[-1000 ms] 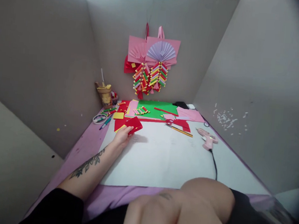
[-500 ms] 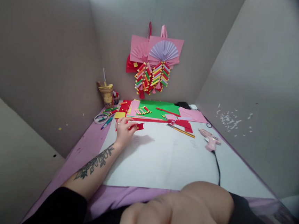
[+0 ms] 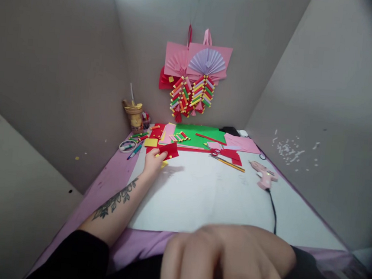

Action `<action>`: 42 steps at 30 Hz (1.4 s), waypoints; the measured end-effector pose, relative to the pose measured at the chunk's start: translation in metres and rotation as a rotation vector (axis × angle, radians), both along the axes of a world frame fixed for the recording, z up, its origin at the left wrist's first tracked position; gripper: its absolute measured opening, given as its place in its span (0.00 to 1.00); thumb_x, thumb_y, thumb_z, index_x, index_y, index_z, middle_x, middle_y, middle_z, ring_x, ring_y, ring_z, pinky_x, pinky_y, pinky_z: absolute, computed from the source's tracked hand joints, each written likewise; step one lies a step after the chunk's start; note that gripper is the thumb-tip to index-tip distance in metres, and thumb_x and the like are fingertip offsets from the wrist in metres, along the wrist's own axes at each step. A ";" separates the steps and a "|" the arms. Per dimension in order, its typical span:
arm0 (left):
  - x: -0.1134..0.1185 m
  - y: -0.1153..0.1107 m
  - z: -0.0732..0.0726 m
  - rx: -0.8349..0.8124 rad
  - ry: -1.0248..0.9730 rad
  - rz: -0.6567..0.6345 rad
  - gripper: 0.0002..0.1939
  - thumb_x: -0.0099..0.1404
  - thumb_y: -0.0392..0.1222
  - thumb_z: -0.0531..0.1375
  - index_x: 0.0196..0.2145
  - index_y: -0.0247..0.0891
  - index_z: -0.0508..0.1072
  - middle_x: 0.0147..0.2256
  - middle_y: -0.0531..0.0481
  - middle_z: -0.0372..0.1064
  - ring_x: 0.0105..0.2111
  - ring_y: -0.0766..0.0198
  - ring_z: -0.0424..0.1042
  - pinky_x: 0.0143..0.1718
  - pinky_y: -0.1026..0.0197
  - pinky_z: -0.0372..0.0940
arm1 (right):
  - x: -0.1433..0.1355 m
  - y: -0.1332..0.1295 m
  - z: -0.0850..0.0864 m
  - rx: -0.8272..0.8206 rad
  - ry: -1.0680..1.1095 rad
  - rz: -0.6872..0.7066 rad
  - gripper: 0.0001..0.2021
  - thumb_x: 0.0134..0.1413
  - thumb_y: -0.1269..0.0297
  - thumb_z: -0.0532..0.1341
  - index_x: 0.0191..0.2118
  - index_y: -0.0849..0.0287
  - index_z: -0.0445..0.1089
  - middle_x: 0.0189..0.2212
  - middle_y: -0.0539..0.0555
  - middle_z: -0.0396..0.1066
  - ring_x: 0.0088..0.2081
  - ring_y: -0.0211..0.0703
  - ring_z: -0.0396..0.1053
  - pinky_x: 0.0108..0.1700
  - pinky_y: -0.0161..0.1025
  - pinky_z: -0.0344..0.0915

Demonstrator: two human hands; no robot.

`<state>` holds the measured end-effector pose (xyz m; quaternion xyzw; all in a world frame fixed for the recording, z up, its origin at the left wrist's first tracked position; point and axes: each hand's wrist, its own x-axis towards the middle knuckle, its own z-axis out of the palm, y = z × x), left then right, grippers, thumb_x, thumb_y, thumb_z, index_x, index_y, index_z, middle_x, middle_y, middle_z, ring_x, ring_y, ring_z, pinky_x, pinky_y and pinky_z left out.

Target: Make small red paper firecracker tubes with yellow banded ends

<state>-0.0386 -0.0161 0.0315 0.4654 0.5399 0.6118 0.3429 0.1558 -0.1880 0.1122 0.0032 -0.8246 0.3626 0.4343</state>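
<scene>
Step in hand, seemingly: left hand [image 3: 153, 162] handling red paper [image 3: 171, 150] over far-left part of white sheet [image 3: 207, 193], thumb and fingers pinching it. Hands well apart; right hand [image 3: 224, 260] before sheet's near edge, cannot tell whether holding anything. Next move likely calls for steady pinch. Open room over sheet's middle; scissors [image 3: 215, 151] toward far edge, glue gun [image 3: 265, 179] by right edge.

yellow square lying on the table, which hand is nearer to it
Left. The left hand, holding red paper, is just on the near side of the yellow square; the right hand is much farther off, close to the camera.
</scene>
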 end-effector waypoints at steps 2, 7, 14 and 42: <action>0.000 0.000 0.001 0.015 -0.014 -0.027 0.04 0.49 0.38 0.62 0.23 0.34 0.73 0.21 0.53 0.68 0.25 0.65 0.66 0.29 0.65 0.59 | -0.005 0.043 0.004 -0.012 -0.035 -0.150 0.11 0.51 0.50 0.56 0.37 0.41 0.73 0.31 0.51 0.71 0.39 0.47 0.69 0.40 0.44 0.67; 0.002 0.003 -0.003 0.032 -0.014 -0.061 0.06 0.48 0.39 0.62 0.23 0.33 0.73 0.21 0.53 0.68 0.24 0.66 0.65 0.29 0.65 0.59 | -0.028 0.150 -0.045 0.031 -0.220 -0.871 0.14 0.51 0.58 0.60 0.43 0.56 0.70 0.41 0.58 0.63 0.46 0.50 0.61 0.50 0.50 0.59; 0.008 0.008 -0.018 0.001 0.024 -0.059 0.10 0.48 0.43 0.62 0.19 0.35 0.68 0.17 0.57 0.61 0.20 0.70 0.59 0.23 0.67 0.53 | -0.048 0.161 -0.086 0.130 -0.490 -1.105 0.11 0.50 0.55 0.61 0.36 0.56 0.69 0.39 0.57 0.65 0.44 0.52 0.57 0.47 0.48 0.56; 0.020 -0.008 -0.011 -0.215 -0.318 -0.382 0.09 0.43 0.39 0.65 0.24 0.32 0.74 0.20 0.49 0.69 0.21 0.68 0.64 0.21 0.66 0.55 | 0.009 0.180 -0.088 0.174 -0.108 -0.750 0.07 0.50 0.68 0.62 0.37 0.52 0.73 0.44 0.56 0.64 0.49 0.47 0.62 0.51 0.48 0.60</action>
